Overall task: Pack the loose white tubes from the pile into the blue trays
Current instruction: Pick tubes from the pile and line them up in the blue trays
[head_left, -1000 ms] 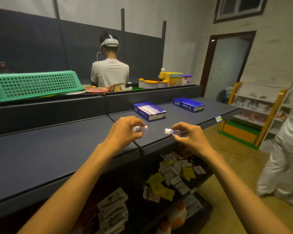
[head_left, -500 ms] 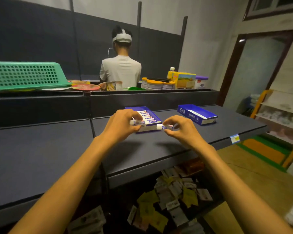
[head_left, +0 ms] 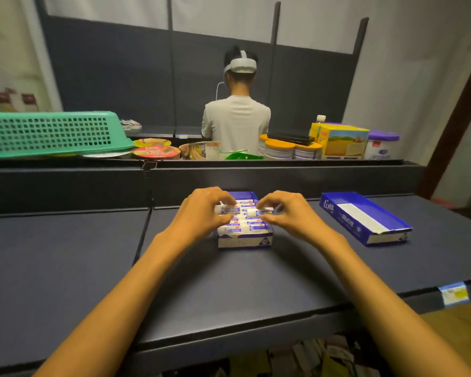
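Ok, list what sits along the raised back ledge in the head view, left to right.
green basket → red-lidded bowl → orange-lidded tubs → yellow box → purple-lidded tub.

A single wide-angle camera, worn on the person's head, looked forward and slightly down across the dark shelf top [head_left: 65, 268]. It sat close above both forearms, which entered from the bottom edge. Its view reached past the shelf to the rear partition [head_left: 120, 77]. Straight lines bowed toward the frame edges. No second view was provided.
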A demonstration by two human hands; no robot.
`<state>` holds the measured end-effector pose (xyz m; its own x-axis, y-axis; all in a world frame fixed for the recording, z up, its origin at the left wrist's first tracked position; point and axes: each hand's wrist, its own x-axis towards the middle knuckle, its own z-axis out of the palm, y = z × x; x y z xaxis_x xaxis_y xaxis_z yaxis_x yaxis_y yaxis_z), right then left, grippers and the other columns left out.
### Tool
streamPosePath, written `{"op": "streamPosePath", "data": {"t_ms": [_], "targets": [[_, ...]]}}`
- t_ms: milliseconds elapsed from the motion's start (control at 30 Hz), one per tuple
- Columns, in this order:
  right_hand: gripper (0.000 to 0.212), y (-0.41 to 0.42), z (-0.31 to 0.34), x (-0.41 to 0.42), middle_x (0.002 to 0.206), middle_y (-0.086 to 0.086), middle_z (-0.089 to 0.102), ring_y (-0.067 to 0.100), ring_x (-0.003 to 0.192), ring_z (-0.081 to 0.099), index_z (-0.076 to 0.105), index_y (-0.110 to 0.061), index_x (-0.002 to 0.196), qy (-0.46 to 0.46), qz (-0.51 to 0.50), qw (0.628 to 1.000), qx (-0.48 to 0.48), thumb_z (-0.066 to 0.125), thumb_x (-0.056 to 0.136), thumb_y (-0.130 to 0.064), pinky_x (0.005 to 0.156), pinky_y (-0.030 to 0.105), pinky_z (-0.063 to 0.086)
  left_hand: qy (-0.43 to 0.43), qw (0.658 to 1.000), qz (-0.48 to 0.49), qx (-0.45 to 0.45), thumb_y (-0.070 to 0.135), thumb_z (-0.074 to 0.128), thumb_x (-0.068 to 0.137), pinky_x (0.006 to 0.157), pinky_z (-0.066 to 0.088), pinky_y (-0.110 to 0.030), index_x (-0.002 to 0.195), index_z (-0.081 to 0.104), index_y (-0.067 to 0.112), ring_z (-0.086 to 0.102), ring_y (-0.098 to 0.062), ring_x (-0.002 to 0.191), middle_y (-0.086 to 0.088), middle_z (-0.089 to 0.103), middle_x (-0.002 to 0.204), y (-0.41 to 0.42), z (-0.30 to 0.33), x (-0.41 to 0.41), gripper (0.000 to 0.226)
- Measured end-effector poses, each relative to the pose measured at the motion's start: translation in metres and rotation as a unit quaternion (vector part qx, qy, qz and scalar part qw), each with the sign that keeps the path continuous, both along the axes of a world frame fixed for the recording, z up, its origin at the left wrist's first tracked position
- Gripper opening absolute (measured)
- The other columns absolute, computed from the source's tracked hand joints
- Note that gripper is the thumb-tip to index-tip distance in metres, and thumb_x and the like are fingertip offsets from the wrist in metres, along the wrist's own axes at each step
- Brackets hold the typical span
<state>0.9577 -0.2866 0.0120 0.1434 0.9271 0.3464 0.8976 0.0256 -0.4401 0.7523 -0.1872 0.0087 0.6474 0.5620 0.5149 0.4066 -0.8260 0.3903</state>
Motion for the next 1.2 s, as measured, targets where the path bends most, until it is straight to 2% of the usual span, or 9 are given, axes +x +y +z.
{"op": "streamPosePath", "data": {"t_ms": [233, 467, 633, 767, 867, 1000, 1200], "targets": [[0.024, 0.028, 0.003, 0.020, 0.120, -0.003, 0.062, 0.010, 0.103, 0.055, 0.070, -0.023, 0.107, -0.026, 0.089, 0.990, -0.108, 0.074, 0.084, -0.023, 0.076, 0.020, 0.050, 0.021, 0.998, 0.055, -0.009, 0.025, 0.076, 0.081, 0.083, 0.055, -0.034, 0.107, 0.071, 0.020, 0.062, -0.012, 0.102, 0.003, 0.067, 0.110, -0.005, -0.008, 0.005, 0.027], [0.027, 0.031, 0.010, 0.024, 0.120, -0.002, 0.064, 0.009, 0.100, 0.053, 0.070, -0.018, 0.111, -0.065, 0.160, 0.973, -0.151, 0.073, 0.084, -0.018, 0.064, 0.010, 0.041, 0.021, 0.997, 0.069, -0.018, 0.021, 0.077, 0.080, 0.082, 0.055, -0.030, 0.107, 0.071, 0.019, 0.062, -0.011, 0.100, 0.001, 0.067, 0.108, -0.021, -0.010, 0.006, 0.028], [0.025, 0.036, 0.006, 0.017, 0.118, -0.001, 0.065, 0.010, 0.097, 0.052, 0.071, -0.018, 0.108, -0.085, 0.160, 0.971, -0.153, 0.073, 0.084, -0.014, 0.062, 0.012, 0.041, 0.019, 0.997, 0.073, -0.013, 0.020, 0.078, 0.079, 0.081, 0.054, -0.026, 0.106, 0.072, 0.018, 0.062, -0.011, 0.099, 0.000, 0.068, 0.107, -0.026, -0.013, 0.006, 0.028], [0.024, 0.038, 0.004, 0.015, 0.119, 0.002, 0.066, 0.010, 0.096, 0.052, 0.070, -0.015, 0.108, -0.091, 0.165, 0.970, -0.157, 0.072, 0.084, -0.012, 0.069, 0.014, 0.041, 0.007, 0.997, 0.072, -0.015, 0.020, 0.078, 0.078, 0.081, 0.054, -0.025, 0.105, 0.072, 0.017, 0.062, -0.011, 0.099, 0.000, 0.068, 0.108, -0.027, -0.016, 0.005, 0.028], [0.023, 0.037, 0.004, 0.017, 0.118, 0.002, 0.066, 0.010, 0.095, 0.053, 0.070, -0.016, 0.108, -0.091, 0.165, 0.970, -0.156, 0.072, 0.085, -0.014, 0.063, 0.011, 0.040, -0.002, 0.997, 0.070, -0.018, 0.021, 0.078, 0.079, 0.081, 0.054, -0.025, 0.106, 0.072, 0.017, 0.062, -0.010, 0.100, 0.001, 0.068, 0.108, -0.026, -0.018, 0.004, 0.028], [0.024, 0.037, 0.006, 0.018, 0.119, 0.000, 0.066, 0.010, 0.095, 0.053, 0.070, -0.017, 0.110, -0.099, 0.164, 0.968, -0.163, 0.072, 0.086, -0.017, 0.060, 0.010, 0.038, -0.002, 0.997, 0.071, -0.025, 0.024, 0.078, 0.079, 0.079, 0.051, -0.018, 0.107, 0.071, 0.018, 0.060, -0.008, 0.101, 0.001, 0.067, 0.110, -0.025, -0.017, 0.004, 0.030], [0.016, 0.041, 0.003, 0.012, 0.112, -0.002, 0.070, 0.012, 0.090, 0.058, 0.070, -0.020, 0.101, -0.148, 0.147, 0.965, -0.158, 0.072, 0.085, -0.017, 0.062, 0.013, 0.043, -0.002, 0.997, 0.072, -0.038, 0.026, 0.077, 0.079, 0.080, 0.055, -0.025, 0.108, 0.070, 0.019, 0.061, -0.011, 0.103, 0.001, 0.066, 0.112, -0.023, -0.019, 0.003, 0.030]]}}
